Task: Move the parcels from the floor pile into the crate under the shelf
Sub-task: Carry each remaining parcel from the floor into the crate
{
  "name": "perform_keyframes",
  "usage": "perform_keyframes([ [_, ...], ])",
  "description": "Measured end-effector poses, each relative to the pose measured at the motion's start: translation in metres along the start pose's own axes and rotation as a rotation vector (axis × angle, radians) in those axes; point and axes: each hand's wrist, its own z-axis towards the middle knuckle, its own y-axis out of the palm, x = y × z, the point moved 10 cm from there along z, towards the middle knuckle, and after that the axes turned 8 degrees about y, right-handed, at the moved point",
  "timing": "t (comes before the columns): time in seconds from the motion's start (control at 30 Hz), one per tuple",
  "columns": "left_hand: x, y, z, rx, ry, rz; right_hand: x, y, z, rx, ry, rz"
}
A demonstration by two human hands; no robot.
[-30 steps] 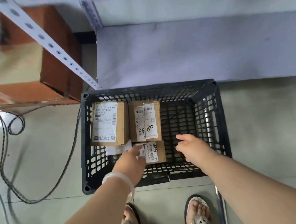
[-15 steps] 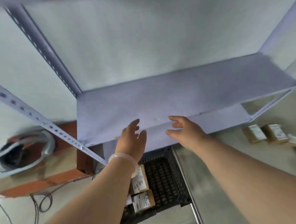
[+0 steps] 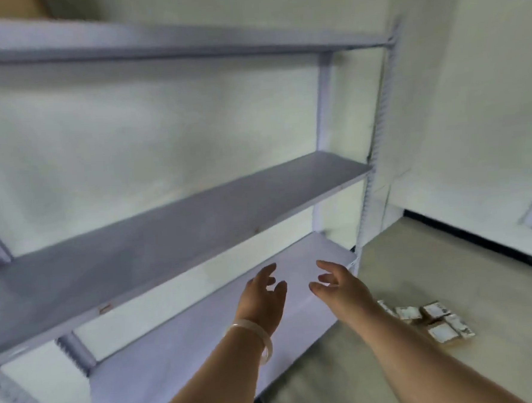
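Parcels [image 3: 428, 323] flat, pile runs right.

White labels show on the parcels [image 3: 427, 320] on the floor at four o'clock, too blurred to read.
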Motion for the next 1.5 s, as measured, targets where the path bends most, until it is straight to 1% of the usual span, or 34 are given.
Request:
perform_keyframes([
  [0.13,0.089,0.046,0.015,-0.070,0.128,0.019,0.006,-0.125,-0.011,0.187,-0.001,0.080],
  [0.27,0.157,0.121,0.027,-0.159,0.217,0.030,0.044,-0.234,-0.017,0.343,0.041,0.118],
  [0.43,0.223,0.235,0.034,-0.271,0.251,-0.006,0.100,-0.343,-0.023,0.443,0.084,0.119],
  [0.57,0.271,0.304,0.040,-0.263,0.264,-0.095,0.133,-0.426,-0.020,0.521,0.080,0.116],
  [0.67,0.294,0.346,0.043,-0.290,0.286,-0.074,0.159,-0.469,-0.017,0.558,0.105,0.136],
  [0.93,0.310,0.441,0.070,-0.367,0.292,-0.035,0.224,-0.534,0.005,0.582,0.155,0.116],
  [1.13,0.294,0.514,0.107,-0.422,0.247,-0.015,0.285,-0.578,0.040,0.629,0.246,0.113],
  [1.27,0.280,0.572,0.147,-0.499,0.201,-0.019,0.331,-0.589,0.090,0.583,0.342,0.110],
  [1.4,0.257,0.641,0.213,-0.549,0.149,-0.024,0.369,-0.617,0.167,0.564,0.443,0.154],
  [1.5,0.235,0.689,0.265,-0.581,0.071,-0.039,0.394,-0.639,0.222,0.564,0.523,0.166],
])
